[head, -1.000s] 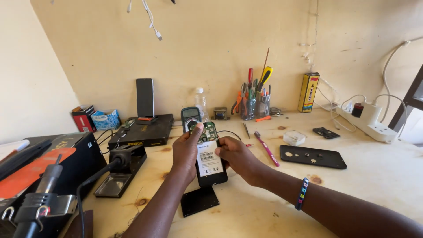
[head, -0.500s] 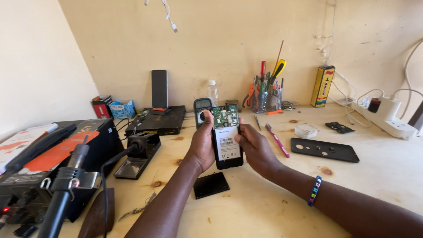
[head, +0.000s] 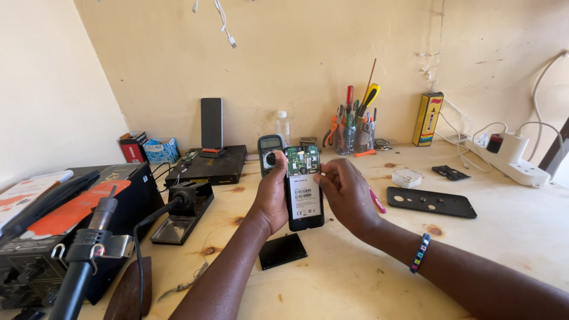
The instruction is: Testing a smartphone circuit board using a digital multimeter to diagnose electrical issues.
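Left hand (head: 274, 198) and right hand (head: 349, 198) clasp an opened phone (head: 303, 194) from either side, fingers curled round its edges, back cover off, green board showing at the top. Phone is held upright above the desk (head: 367, 278), clear of it. Step in hand looks like inspection of the exposed back. Any next move calls for a steady grip and one hand freed. Black cover (head: 431, 202) lies right, black pad (head: 283, 250) below, meter (head: 270, 151) behind, tool cup (head: 354, 133) further back.
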